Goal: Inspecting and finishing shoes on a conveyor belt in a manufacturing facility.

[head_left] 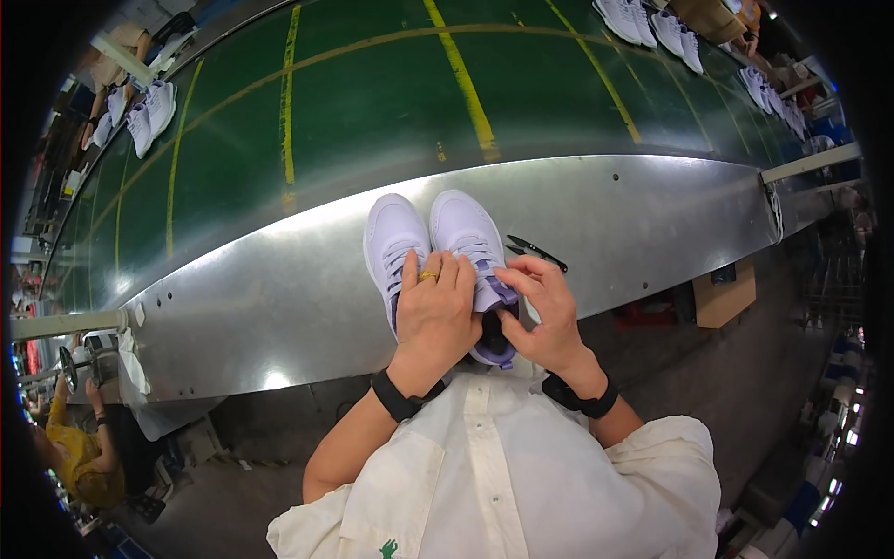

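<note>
A pair of pale lilac sneakers stands side by side, toes pointing away from me: the left sneaker (pixel 396 224) and the right sneaker (pixel 465 216). My left hand (pixel 435 315) lies across their laces, its fingers curled over the inner side of the right sneaker; a yellow ring or band shows on one finger. At that sneaker's purple-lined opening, my right hand (pixel 548 312) has its index finger and thumb bent around the tongue and collar edge. Part of the left sneaker's heel is hidden behind my left hand. Black thread snips (pixel 537 252) lie right of the shoes.
The shoes rest on a metal ledge (pixel 251 317) along a green conveyor belt (pixel 372 112) with yellow lines. More sneakers stand at the far left (pixel 152 118) and far right (pixel 626 20). A person in yellow (pixel 84 456) is at lower left. A cardboard box (pixel 724 296) sits below the ledge.
</note>
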`<state>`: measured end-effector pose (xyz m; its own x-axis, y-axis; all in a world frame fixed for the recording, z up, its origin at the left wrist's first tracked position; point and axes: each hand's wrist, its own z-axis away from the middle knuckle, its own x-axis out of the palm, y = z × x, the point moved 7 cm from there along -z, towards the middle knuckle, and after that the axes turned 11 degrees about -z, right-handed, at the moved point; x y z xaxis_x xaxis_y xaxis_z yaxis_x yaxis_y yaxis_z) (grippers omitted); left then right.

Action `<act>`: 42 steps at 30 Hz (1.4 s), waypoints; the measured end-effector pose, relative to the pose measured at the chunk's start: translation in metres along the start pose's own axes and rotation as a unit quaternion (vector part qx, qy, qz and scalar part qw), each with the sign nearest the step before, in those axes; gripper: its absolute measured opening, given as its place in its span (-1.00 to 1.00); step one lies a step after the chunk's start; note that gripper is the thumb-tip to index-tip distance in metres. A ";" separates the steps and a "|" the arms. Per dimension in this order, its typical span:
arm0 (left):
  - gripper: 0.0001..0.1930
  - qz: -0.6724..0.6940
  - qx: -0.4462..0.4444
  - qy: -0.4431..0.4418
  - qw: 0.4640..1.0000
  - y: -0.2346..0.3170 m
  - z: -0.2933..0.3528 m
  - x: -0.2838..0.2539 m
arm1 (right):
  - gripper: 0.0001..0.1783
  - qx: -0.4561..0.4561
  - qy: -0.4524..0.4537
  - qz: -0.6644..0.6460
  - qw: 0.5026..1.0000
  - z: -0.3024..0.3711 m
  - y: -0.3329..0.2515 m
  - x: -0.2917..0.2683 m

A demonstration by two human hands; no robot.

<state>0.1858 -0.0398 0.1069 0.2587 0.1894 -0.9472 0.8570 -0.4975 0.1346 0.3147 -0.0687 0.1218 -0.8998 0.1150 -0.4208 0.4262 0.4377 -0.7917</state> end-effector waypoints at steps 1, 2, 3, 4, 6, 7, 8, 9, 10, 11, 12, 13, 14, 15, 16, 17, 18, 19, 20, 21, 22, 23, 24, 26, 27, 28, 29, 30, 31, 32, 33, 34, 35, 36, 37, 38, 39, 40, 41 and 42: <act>-0.48 -0.001 0.008 0.003 1.000 0.000 0.001 0.000 | -0.38 0.018 -0.020 0.000 1.000 -0.003 0.001 0.001; -0.48 0.000 0.008 0.003 1.000 0.000 0.001 0.000 | -0.29 0.038 -0.040 0.000 0.998 -0.003 0.003 0.002; -0.47 -0.001 0.009 0.001 1.000 0.000 0.000 0.000 | -0.29 0.038 -0.041 0.000 0.998 -0.004 0.005 0.004; -0.47 -0.002 0.010 -0.002 1.000 0.001 0.000 -0.001 | -0.23 0.062 -0.057 0.002 0.996 -0.004 0.013 0.010; -0.47 -0.004 0.013 -0.001 1.000 0.002 0.001 -0.001 | -0.18 0.086 -0.073 0.003 0.994 -0.004 0.022 0.017; -0.48 -0.006 0.015 0.001 1.000 0.002 0.000 -0.002 | -0.17 0.100 -0.084 0.008 0.991 -0.003 0.027 0.019; -0.48 -0.006 0.015 -0.001 1.000 0.001 0.000 -0.001 | -0.15 0.114 -0.094 0.012 0.989 -0.002 0.031 0.022; -0.48 -0.001 0.014 0.000 1.000 0.001 -0.001 -0.001 | -0.15 0.115 -0.094 0.010 0.989 -0.002 0.033 0.022; -0.48 0.004 0.013 0.002 1.000 0.001 -0.002 0.000 | -0.16 0.105 -0.096 0.019 0.990 -0.003 0.034 0.022; -0.48 0.003 0.014 0.001 1.000 0.002 -0.002 0.000 | -0.16 0.094 -0.098 0.029 0.990 -0.004 0.034 0.022; -0.47 0.008 0.002 0.005 1.000 0.001 -0.002 0.000 | -0.16 0.094 -0.097 0.028 0.990 -0.003 0.036 0.023; -0.45 0.013 -0.009 0.009 1.000 -0.001 -0.002 0.000 | -0.17 0.103 -0.089 0.020 0.990 -0.001 0.038 0.023; -0.45 0.013 -0.008 0.010 1.000 0.000 -0.001 0.001 | -0.18 0.112 -0.082 0.013 0.990 0.001 0.039 0.022; -0.44 0.025 -0.021 0.004 0.999 -0.002 0.000 0.002 | -0.18 0.112 -0.080 0.014 0.990 0.001 0.039 0.022; -0.43 0.038 -0.034 -0.001 0.999 -0.003 0.001 0.002 | -0.17 0.112 -0.077 0.010 0.991 0.001 0.038 0.021; -0.43 0.039 -0.032 0.001 0.999 -0.002 -0.001 0.000 | -0.16 0.111 -0.072 0.007 0.991 0.001 0.038 0.020; -0.42 0.031 -0.023 0.015 0.999 0.001 -0.003 -0.005 | -0.16 0.111 -0.070 0.009 0.991 0.002 0.039 0.018; -0.41 0.024 -0.014 0.030 0.999 0.003 -0.005 -0.010 | -0.16 0.125 -0.072 -0.008 0.990 0.005 0.042 0.018; -0.41 0.023 -0.011 0.031 0.999 0.004 -0.005 -0.011 | -0.16 0.138 -0.073 -0.027 0.987 0.007 0.045 0.019; -0.42 0.025 0.040 0.038 0.998 0.012 -0.004 -0.014 | -0.16 0.138 -0.070 -0.026 0.988 0.009 0.045 0.019; -0.43 0.027 0.092 0.044 0.994 0.020 -0.004 -0.016 | -0.16 0.138 -0.069 -0.014 0.988 0.011 0.044 0.020; -0.50 0.033 0.100 0.052 0.993 0.023 -0.005 -0.021 | -0.16 0.139 -0.068 -0.002 0.988 0.012 0.042 0.020; -0.50 0.034 0.103 0.050 0.993 0.021 -0.004 -0.018 | -0.16 0.141 -0.065 -0.002 0.988 0.012 0.039 0.019; -0.60 0.071 0.120 0.044 0.989 0.016 -0.003 -0.011 | -0.18 0.251 -0.100 -0.031 0.962 0.016 0.048 0.018; -0.66 0.073 0.131 0.063 0.987 0.017 -0.003 -0.018 | -0.18 0.254 -0.096 -0.031 0.962 0.016 0.054 0.013; -0.66 0.074 0.135 0.061 0.986 0.016 -0.003 -0.018 | -0.17 0.318 -0.091 -0.151 0.931 0.022 0.068 0.013; -0.67 0.071 0.154 0.059 0.984 0.017 -0.001 -0.018 | -0.16 0.375 -0.083 -0.270 0.883 0.028 0.079 0.015; -0.68 0.069 0.173 0.056 0.981 0.018 -0.001 -0.019 | -0.16 0.376 -0.078 -0.270 0.883 0.029 0.083 0.013; -0.69 0.080 0.179 0.059 0.979 0.019 -0.002 -0.021 | -0.13 0.385 -0.079 -0.303 0.868 0.032 0.086 0.013; -0.69 0.080 0.182 0.055 0.978 0.018 -0.002 -0.020 | -0.10 0.394 -0.081 -0.338 0.851 0.033 0.089 0.015; -0.68 0.085 0.183 0.051 0.978 0.017 -0.003 -0.018 | -0.10 0.396 -0.078 -0.340 0.849 0.033 0.092 0.014; -0.67 0.090 0.183 0.046 0.978 0.017 -0.004 -0.016 | -0.11 0.395 -0.084 -0.347 0.846 0.032 0.093 0.014; -0.67 0.090 0.185 0.045 0.978 0.019 -0.005 -0.016 | -0.12 0.392 -0.091 -0.354 0.844 0.032 0.092 0.014; -0.65 0.093 0.170 0.036 0.980 0.019 -0.007 -0.016 | -0.12 0.392 -0.089 -0.356 0.843 0.032 0.092 0.015; -0.64 0.095 0.155 0.027 0.983 0.020 -0.009 -0.016 | -0.15 0.375 -0.087 -0.335 0.860 0.029 0.089 0.013; -0.64 0.094 0.156 0.025 0.983 0.021 -0.010 -0.019 | -0.17 0.358 -0.084 -0.314 0.875 0.027 0.087 0.012; -0.63 0.090 0.162 -0.013 0.983 0.024 -0.012 -0.018 | -0.17 0.358 -0.083 -0.316 0.875 0.028 0.087 0.012; -0.63 0.086 0.168 -0.051 0.981 0.027 -0.013 -0.017 | -0.19 0.350 -0.083 -0.296 0.885 0.029 0.088 0.012; -0.63 0.084 0.168 -0.052 0.981 0.027 -0.015 -0.020 | -0.20 0.341 -0.084 -0.277 0.895 0.029 0.088 0.012; -0.64 0.064 0.188 -0.062 0.978 0.030 -0.018 -0.022 | -0.20 0.340 -0.083 -0.278 0.895 0.029 0.087 0.013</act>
<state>0.2137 -0.0443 0.1372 0.2778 0.0131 -0.9606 0.5906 -0.7910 0.1600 0.3432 -0.0548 0.0346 -0.9881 -0.1112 0.1064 -0.0738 -0.2641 -0.9617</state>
